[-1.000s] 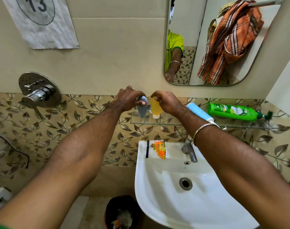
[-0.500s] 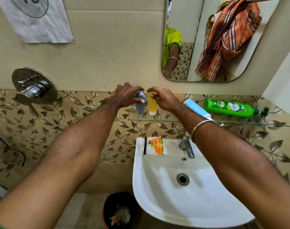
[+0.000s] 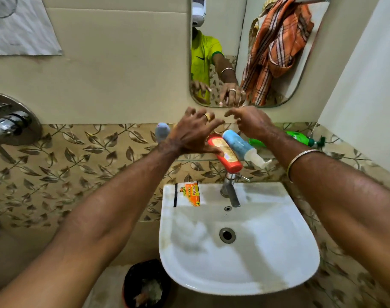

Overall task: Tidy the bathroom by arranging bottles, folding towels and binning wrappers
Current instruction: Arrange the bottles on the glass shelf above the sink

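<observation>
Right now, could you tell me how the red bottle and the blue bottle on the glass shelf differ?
The red bottle is opaque with a printed label; the blue bottle has none visible. The red bottle ends in a blunt red end, the blue bottle in a white pump top. The left hand touches the red bottle, not the blue. Both lie tilted, side by side.

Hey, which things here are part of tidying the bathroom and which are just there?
Part of the job:
red bottle
blue bottle
green bottle
grey bottle
orange wrapper
plaid towel
bin

Just there:
sink
tap
mirror
shower valve
</observation>
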